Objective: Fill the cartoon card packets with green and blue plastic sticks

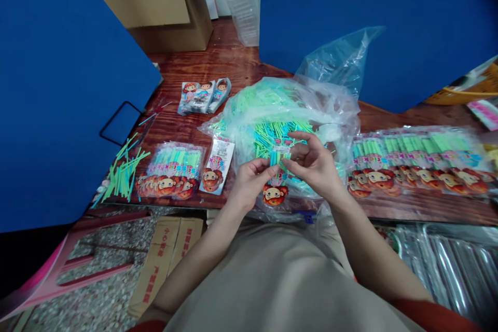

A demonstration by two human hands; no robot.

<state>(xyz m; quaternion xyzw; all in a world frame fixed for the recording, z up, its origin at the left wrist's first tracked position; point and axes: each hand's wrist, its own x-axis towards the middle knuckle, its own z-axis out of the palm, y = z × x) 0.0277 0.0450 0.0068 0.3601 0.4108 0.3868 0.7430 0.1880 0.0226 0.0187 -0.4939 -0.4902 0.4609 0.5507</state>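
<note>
A small clear packet with a cartoon head printed at its lower end and green and blue sticks inside is in front of me. My left hand pinches its left edge between thumb and fingers. On the other side, my right hand has its thumb and curled fingers at the packet's right edge, with the index finger raised. Behind and beneath both hands lies a large clear plastic bag, open towards me. Loose green and blue sticks fill its mouth.
Filled packets overlap in a row on the right and a pile on the left. Next to that pile are a printed card and loose sticks. Card bundles, a cardboard box and blue panels stand farther back.
</note>
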